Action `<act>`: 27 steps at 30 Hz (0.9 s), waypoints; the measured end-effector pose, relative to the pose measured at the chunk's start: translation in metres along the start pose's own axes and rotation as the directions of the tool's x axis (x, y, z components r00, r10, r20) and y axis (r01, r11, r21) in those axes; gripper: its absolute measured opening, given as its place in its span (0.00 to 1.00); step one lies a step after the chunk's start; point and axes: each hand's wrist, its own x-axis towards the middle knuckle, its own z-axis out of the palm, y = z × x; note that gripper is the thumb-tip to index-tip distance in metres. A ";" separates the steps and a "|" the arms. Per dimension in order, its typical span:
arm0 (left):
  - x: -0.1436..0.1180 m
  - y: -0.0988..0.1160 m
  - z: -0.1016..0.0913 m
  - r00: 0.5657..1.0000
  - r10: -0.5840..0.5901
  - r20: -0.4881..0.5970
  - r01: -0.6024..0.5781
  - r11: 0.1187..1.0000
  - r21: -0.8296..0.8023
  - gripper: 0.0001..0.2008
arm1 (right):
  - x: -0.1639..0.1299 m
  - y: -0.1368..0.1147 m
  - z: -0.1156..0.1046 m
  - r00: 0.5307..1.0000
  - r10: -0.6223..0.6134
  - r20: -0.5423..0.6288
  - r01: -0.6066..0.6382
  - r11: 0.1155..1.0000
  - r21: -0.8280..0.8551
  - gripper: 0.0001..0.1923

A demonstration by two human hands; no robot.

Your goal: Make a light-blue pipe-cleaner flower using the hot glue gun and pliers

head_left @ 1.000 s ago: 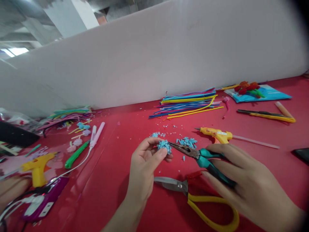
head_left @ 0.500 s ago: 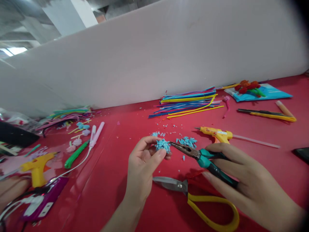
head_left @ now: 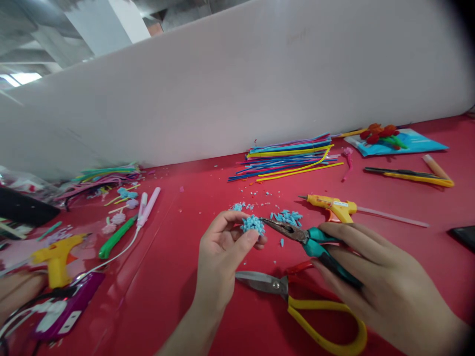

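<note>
1. Slightly rightward shift of the left hand [head_left: 220, 252] and its blue cluster [head_left: 253, 225] since half a second ago; the pliers [head_left: 313, 242] have hardly moved.
2. White wall [head_left: 222, 99] behind, red table [head_left: 159, 301] below.
3. Right hand [head_left: 386, 277]: curled round the pliers' green-and-black handles. Their tips reach the cluster's right side; whether they pinch anything, I cannot tell.
4. Left hand: gripping the cluster between thumb and fingers.
5. Scissors [head_left: 276, 285] lie below the pliers, blade end near the left wrist, the red handle partly hidden by the right hand.
6. Coloured stems [head_left: 289, 155] lie bundled near the wall.
7. Yellow glue gun [head_left: 337, 207] lies just beyond the right hand, nozzle to the left.
8. Cluster: held over the table, between the two hands.
9. Blue bits [head_left: 291, 217] lie piled just beyond the pliers' nose; one lies apart, nearer.
</note>
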 end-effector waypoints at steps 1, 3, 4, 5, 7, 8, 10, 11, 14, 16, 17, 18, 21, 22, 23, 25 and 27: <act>0.000 0.000 0.000 1.000 -0.002 0.004 0.002 1.000 -0.003 0.09 | -0.001 0.000 0.001 1.000 -0.018 -0.005 0.018 1.000 -0.025 0.09; -0.001 0.000 0.000 1.000 -0.009 0.011 0.009 1.000 -0.003 0.09 | -0.002 0.001 0.002 0.998 -0.059 -0.001 0.058 0.995 -0.078 0.10; -0.001 0.000 -0.001 1.000 -0.014 0.014 0.014 1.000 0.000 0.09 | -0.003 0.000 0.003 0.997 -0.078 0.000 0.077 0.990 -0.116 0.10; -0.001 0.000 -0.001 1.000 -0.021 0.017 0.021 1.000 0.004 0.09 | -0.004 0.000 0.003 0.995 -0.098 0.000 0.097 0.982 -0.163 0.10; -0.002 0.001 -0.002 0.999 -0.038 0.022 0.038 0.999 0.008 0.09 | -0.006 -0.001 0.004 0.990 -0.141 -0.006 0.134 0.955 -0.263 0.09; -0.003 0.001 -0.002 0.999 -0.045 0.025 0.045 0.999 0.008 0.09 | -0.007 -0.001 0.004 0.987 -0.160 -0.010 0.149 0.941 -0.302 0.09; -0.004 0.001 -0.002 0.998 -0.051 0.025 0.051 0.999 0.003 0.09 | -0.007 -0.002 0.003 0.985 -0.174 -0.015 0.160 0.932 -0.325 0.09; -0.004 0.001 -0.002 0.998 -0.050 0.025 0.050 0.999 0.000 0.09 | -0.007 -0.002 0.003 0.987 -0.161 -0.016 0.148 0.939 -0.309 0.09; -0.003 0.001 -0.002 1.000 -0.017 0.018 0.017 1.000 -0.004 0.09 | -0.004 0.000 0.001 0.997 -0.075 -0.009 0.071 0.976 -0.204 0.07; -0.002 0.000 -0.003 1.000 0.020 0.006 -0.020 1.000 -0.005 0.08 | -0.002 0.002 0.001 1.000 -0.017 -0.001 0.017 0.994 -0.105 0.06; -0.001 -0.001 -0.003 0.999 0.037 0.002 -0.036 0.999 -0.006 0.07 | -0.002 0.002 0.002 1.000 0.012 -0.002 -0.012 0.999 -0.050 0.06; 0.000 -0.001 -0.003 0.999 0.052 0.002 -0.052 0.999 -0.006 0.07 | -0.001 0.002 0.002 0.999 0.042 -0.004 -0.042 0.999 0.005 0.06; 0.002 -0.002 -0.004 0.996 0.089 0.010 -0.089 0.996 0.002 0.06 | 0.000 0.001 0.002 0.995 0.104 -0.010 -0.102 0.990 0.101 0.06; 0.002 -0.002 -0.004 0.995 0.100 0.011 -0.100 0.995 0.006 0.07 | 0.000 0.001 0.002 0.994 0.105 -0.013 -0.103 0.990 0.101 0.06; 0.002 -0.002 -0.003 0.994 0.108 0.007 -0.108 0.994 0.010 0.07 | 0.000 0.001 0.002 0.995 0.096 -0.021 -0.093 0.992 0.085 0.06; 0.002 -0.002 -0.003 0.994 0.110 0.001 -0.110 0.994 0.021 0.07 | 0.000 0.001 0.001 0.997 0.063 -0.045 -0.063 0.998 0.012 0.05; 0.001 -0.003 -0.003 0.994 0.109 -0.001 -0.109 0.993 0.042 0.08 | 0.000 0.002 0.001 0.997 0.017 -0.077 -0.025 0.995 -0.101 0.05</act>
